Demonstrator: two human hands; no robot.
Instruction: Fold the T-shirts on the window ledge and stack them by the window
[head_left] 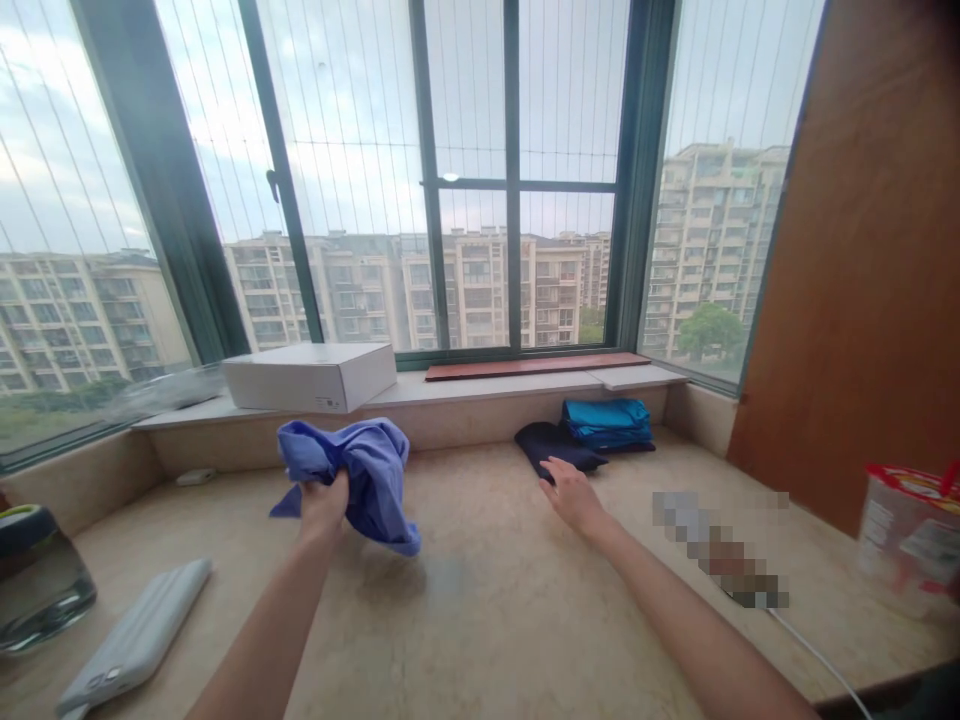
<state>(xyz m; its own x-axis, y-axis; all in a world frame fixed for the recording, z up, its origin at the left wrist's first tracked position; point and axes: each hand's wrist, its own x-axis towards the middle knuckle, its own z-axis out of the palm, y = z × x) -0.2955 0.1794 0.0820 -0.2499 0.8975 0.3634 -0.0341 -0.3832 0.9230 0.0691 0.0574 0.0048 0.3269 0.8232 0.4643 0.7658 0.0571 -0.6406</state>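
Observation:
My left hand (324,505) grips a crumpled blue-violet cloth (375,475), which hangs in folds over the beige stone surface (465,620); the fingertips are hidden in the fabric. On the right, my right hand (571,492) reaches to the near edge of a dark navy cloth (551,445), fingers somewhat apart and nothing seen in them. Whether it touches that cloth I cannot tell. A folded shiny teal cloth (609,422) lies against the navy one, at its right.
A white box (311,378) sits on the window ledge (450,387). At left are a glass jar (45,575), a pale rectangular device (139,635) and a small white object (196,478). A clear plastic tub (907,540) and a white cable (817,655) are at right.

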